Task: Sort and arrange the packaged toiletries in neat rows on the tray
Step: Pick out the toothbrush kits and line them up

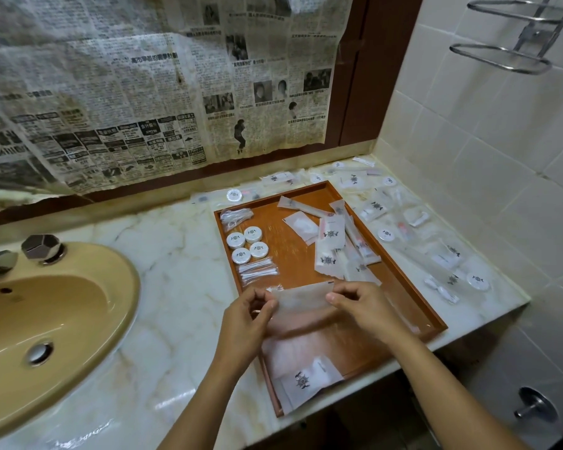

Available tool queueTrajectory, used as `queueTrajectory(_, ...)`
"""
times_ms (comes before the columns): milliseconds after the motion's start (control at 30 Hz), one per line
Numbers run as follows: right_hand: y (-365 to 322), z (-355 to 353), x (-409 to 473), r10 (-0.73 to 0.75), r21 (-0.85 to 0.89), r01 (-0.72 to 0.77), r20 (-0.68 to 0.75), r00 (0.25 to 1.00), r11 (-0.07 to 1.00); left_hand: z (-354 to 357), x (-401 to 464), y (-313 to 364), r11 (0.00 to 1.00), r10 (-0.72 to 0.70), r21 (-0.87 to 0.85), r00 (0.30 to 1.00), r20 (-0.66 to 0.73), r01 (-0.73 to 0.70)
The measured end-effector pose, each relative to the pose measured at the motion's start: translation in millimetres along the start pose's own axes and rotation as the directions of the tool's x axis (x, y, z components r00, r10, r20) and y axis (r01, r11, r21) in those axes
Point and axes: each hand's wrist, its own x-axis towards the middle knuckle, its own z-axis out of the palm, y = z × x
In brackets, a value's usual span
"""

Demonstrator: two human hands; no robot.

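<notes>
A brown wooden tray (400,284) lies on the marble counter. Above its near half I hold a frosted translucent packet (301,298) by both ends: my left hand (247,319) pinches the left end, my right hand (368,310) pinches the right end. Under my hands another frosted packet with a black crest (303,381) lies at the tray's near corner. Along the tray's left side sit several round white tins (247,243), a bag of cotton swabs (257,271) and a small bag (236,216). A loose pile of packets (332,245) covers the tray's right middle.
More packets and round tins (385,235) lie scattered on the counter right of and behind the tray. A tan sink (46,316) with a tap is at the left. Newspaper covers the wall behind. A tiled wall stands at the right.
</notes>
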Motion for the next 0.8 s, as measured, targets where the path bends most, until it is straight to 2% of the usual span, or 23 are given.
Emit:
queueTrajectory(200,20,13,-19,0.023,-0.121,-0.013,0.082,0.996,0.993,-17,-31,-28,0.960,0.132,0.229,0.983,0.127,-0.158)
queueTrajectory(333,29,20,-33,-0.047,-0.193,0.069,0.119,0.992,0.979,-19,-47,-47,0.881,0.226,0.357,0.939,0.258,-0.310)
queueTrajectory(400,35,24,-36,-0.070,-0.239,0.100,0.129,0.989,0.966,-19,-53,-55,0.861,0.228,0.380,0.925,0.305,-0.338)
queueTrajectory(600,42,29,-43,-0.096,-0.244,0.127,0.136,0.986,0.961,-19,-58,-75,0.826,0.250,0.423,0.915,0.317,-0.372)
queueTrajectory(800,47,28,-46,-0.131,-0.279,0.176,0.173,0.976,0.944,-11,-63,-88,0.786,0.265,0.503,0.931,0.253,-0.360)
